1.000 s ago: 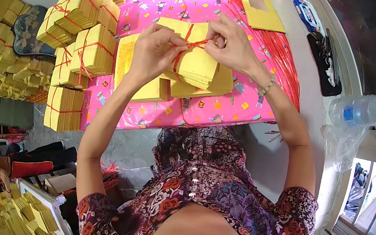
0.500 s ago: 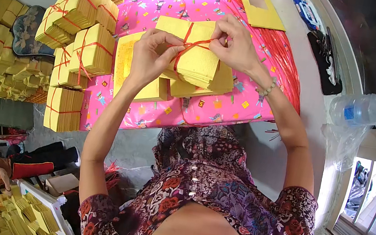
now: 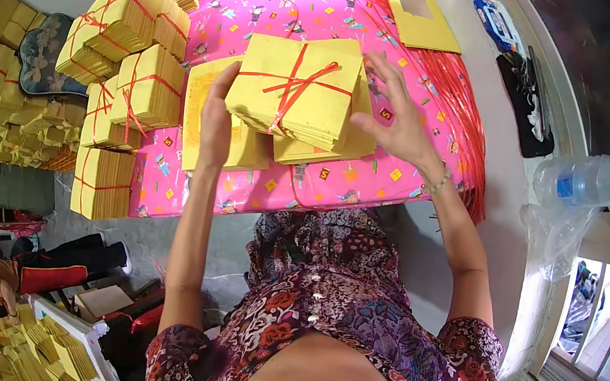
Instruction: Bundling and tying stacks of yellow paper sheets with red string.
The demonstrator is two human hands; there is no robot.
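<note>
Ribbon-tied yellow paper bundle sits near mid-table on pink cloth, atop more yellow paper. Left hand open along its left side; right hand open, fingers spread, at right; contact unclear.

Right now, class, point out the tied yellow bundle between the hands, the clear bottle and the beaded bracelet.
Tied yellow bundle [image 3: 319,103], head view: top face.
Clear bottle [image 3: 597,183], head view: body.
Beaded bracelet [image 3: 437,184], head view: middle beads.
</note>
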